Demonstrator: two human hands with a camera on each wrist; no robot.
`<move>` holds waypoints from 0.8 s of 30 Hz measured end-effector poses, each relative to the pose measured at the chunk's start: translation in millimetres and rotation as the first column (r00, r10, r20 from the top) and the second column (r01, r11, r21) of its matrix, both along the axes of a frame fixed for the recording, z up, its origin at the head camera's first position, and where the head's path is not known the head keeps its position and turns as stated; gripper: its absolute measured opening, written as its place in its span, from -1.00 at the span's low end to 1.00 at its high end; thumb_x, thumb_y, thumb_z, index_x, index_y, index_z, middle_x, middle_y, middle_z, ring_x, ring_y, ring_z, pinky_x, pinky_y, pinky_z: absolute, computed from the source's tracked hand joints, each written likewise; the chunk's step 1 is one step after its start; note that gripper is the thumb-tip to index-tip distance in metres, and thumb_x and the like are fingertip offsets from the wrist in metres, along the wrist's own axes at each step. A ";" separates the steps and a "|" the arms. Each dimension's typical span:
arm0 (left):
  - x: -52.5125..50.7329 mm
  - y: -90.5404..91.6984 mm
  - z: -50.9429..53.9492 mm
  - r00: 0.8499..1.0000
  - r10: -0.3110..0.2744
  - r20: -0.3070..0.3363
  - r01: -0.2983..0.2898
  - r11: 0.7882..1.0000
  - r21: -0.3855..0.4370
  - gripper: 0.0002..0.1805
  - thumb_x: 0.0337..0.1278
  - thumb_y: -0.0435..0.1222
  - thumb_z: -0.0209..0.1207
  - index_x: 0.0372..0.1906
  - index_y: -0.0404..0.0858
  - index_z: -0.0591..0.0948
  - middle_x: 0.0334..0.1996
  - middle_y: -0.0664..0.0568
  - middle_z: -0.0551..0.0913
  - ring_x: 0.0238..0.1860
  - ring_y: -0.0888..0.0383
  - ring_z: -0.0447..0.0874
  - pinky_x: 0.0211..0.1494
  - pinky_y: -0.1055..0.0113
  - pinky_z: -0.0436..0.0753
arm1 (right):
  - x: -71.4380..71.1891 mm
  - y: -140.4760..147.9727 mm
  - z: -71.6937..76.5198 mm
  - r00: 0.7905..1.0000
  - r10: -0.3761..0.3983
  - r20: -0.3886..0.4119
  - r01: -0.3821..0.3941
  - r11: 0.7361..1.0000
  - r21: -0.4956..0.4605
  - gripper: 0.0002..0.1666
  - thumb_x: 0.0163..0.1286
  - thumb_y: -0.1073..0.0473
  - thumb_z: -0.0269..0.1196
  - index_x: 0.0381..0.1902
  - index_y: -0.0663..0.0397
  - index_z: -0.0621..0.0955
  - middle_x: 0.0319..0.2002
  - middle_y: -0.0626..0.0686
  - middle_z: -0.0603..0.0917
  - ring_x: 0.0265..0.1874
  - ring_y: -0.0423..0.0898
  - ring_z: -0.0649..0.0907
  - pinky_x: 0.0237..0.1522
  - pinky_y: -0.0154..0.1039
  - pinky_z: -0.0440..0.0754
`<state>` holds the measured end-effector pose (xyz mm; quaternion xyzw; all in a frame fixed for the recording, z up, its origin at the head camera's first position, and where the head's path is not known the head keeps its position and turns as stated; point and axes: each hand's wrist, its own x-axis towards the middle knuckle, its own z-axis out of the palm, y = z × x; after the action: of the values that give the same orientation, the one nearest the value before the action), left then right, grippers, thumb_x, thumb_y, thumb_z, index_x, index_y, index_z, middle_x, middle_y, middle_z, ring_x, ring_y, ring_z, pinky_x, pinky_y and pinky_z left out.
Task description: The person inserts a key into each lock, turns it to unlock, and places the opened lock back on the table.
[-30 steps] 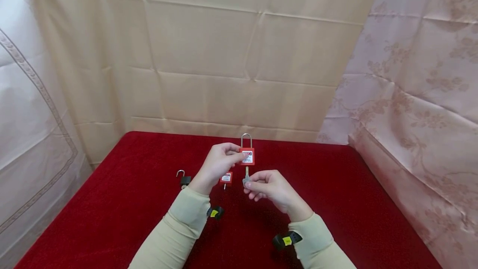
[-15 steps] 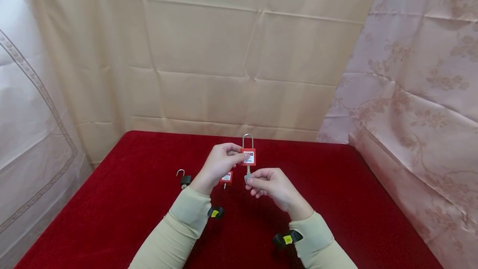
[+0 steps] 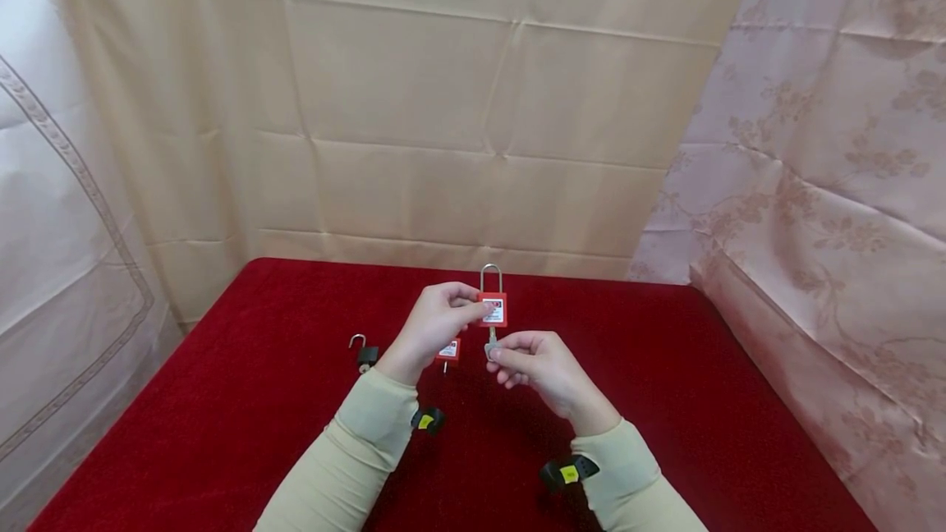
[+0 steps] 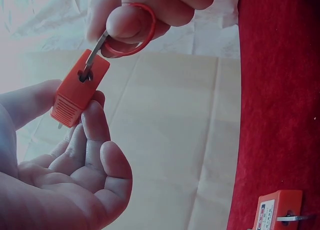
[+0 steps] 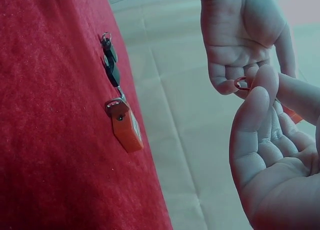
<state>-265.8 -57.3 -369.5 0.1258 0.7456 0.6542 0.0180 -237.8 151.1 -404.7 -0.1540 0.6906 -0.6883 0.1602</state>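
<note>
My left hand (image 3: 436,323) pinches a red padlock (image 3: 493,310) by its left side, above the table, shackle pointing up. From below, my right hand (image 3: 543,368) pinches a silver key (image 3: 491,345) by its head. In the left wrist view, the tip of the key (image 4: 95,53) sits in the keyhole on the underside of the padlock (image 4: 77,95). A red ring (image 4: 151,38) loops around a finger of the right hand there. The right wrist view shows this ring (image 5: 239,83) between the two hands, the held padlock mostly hidden behind fingers.
On the red-covered table (image 3: 628,401), a second red padlock (image 3: 447,350) lies partly behind my left wrist, with a key in its bottom. Left of it lies a black padlock (image 3: 368,355) with its shackle unlatched and a key at its base. Beige cloth (image 3: 406,105) hangs behind.
The key was apart below the held padlock a second ago; it has risen, and its blade now enters the padlock's bottom. The left hand and padlock shifted slightly right.
</note>
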 end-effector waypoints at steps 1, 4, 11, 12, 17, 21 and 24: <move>0.1 0.1 -0.2 1.000 -0.002 -0.001 0.002 1.000 0.002 -0.69 0.24 -0.22 0.37 -0.03 -0.34 0.68 -0.25 -0.05 0.77 -0.25 -0.04 0.65 -0.21 0.27 0.60 | 0.0 -0.4 -0.2 1.000 0.000 0.000 0.000 1.000 -0.006 -0.72 0.43 0.23 0.34 -0.06 0.40 0.68 -0.28 0.19 0.75 -0.42 -0.09 0.70 -0.26 -0.22 0.72; 0.3 0.4 -0.8 1.000 -0.004 -0.006 0.005 1.000 0.007 -0.70 0.23 -0.24 0.37 -0.05 -0.36 0.68 -0.27 -0.05 0.78 -0.24 -0.02 0.66 -0.22 0.28 0.59 | 0.4 -1.6 -0.3 1.000 -0.005 0.000 0.005 1.000 -0.025 -0.76 0.43 0.26 0.32 -0.10 0.39 0.68 -0.30 0.18 0.75 -0.43 -0.10 0.70 -0.27 -0.23 0.71; -0.6 -0.4 -0.9 1.000 -0.014 0.005 0.014 1.000 0.022 -0.68 0.23 -0.23 0.38 -0.03 -0.36 0.67 -0.24 -0.08 0.77 -0.22 -0.09 0.66 -0.21 0.28 0.59 | 1.3 -2.0 0.6 0.999 -0.034 0.003 0.034 0.999 -0.022 -0.76 0.43 0.25 0.33 -0.10 0.37 0.69 -0.29 0.20 0.75 -0.43 -0.08 0.69 -0.26 -0.21 0.72; -0.5 -0.5 -0.7 1.000 -0.015 0.006 0.015 1.000 0.021 -0.68 0.23 -0.23 0.38 -0.03 -0.35 0.67 -0.24 -0.08 0.77 -0.21 -0.10 0.66 -0.21 0.28 0.59 | 1.3 -1.9 0.7 0.999 -0.037 0.003 0.037 0.999 -0.022 -0.75 0.43 0.24 0.33 -0.09 0.37 0.69 -0.29 0.20 0.75 -0.43 -0.08 0.69 -0.26 -0.20 0.72; -0.9 -0.2 -1.2 0.999 -0.035 0.005 0.035 0.999 -0.005 -0.67 0.24 -0.22 0.37 -0.01 -0.34 0.68 -0.24 -0.06 0.78 -0.15 -0.19 0.68 -0.21 0.27 0.61 | 1.3 -1.3 0.9 0.998 -0.060 0.003 0.060 0.998 -0.032 -0.75 0.43 0.23 0.34 -0.10 0.36 0.70 -0.30 0.19 0.75 -0.44 -0.08 0.68 -0.26 -0.20 0.72; -1.2 0.3 -1.5 0.999 -0.046 0.000 0.046 0.999 -0.014 -0.68 0.25 -0.22 0.37 -0.01 -0.33 0.69 -0.24 -0.05 0.78 -0.16 -0.16 0.69 -0.20 0.26 0.61 | 1.9 -1.3 1.4 0.997 -0.078 -0.002 0.078 0.996 -0.043 -0.76 0.42 0.23 0.34 -0.11 0.35 0.70 -0.31 0.18 0.75 -0.45 -0.09 0.68 -0.28 -0.22 0.71; -1.2 0.8 -1.8 0.999 -0.047 -0.008 0.046 0.999 -0.018 -0.69 0.25 -0.22 0.37 -0.01 -0.33 0.69 -0.25 -0.05 0.78 -0.23 -0.06 0.68 -0.22 0.26 0.60 | 1.8 -1.5 1.2 0.996 -0.089 -0.004 0.089 0.995 -0.046 -0.77 0.42 0.23 0.34 -0.13 0.34 0.70 -0.32 0.18 0.74 -0.45 -0.09 0.67 -0.29 -0.22 0.71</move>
<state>-267.0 -56.5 -371.3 0.1458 0.7482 0.6465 0.0309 -235.9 149.6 -403.5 -0.1290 0.6813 -0.7099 0.1236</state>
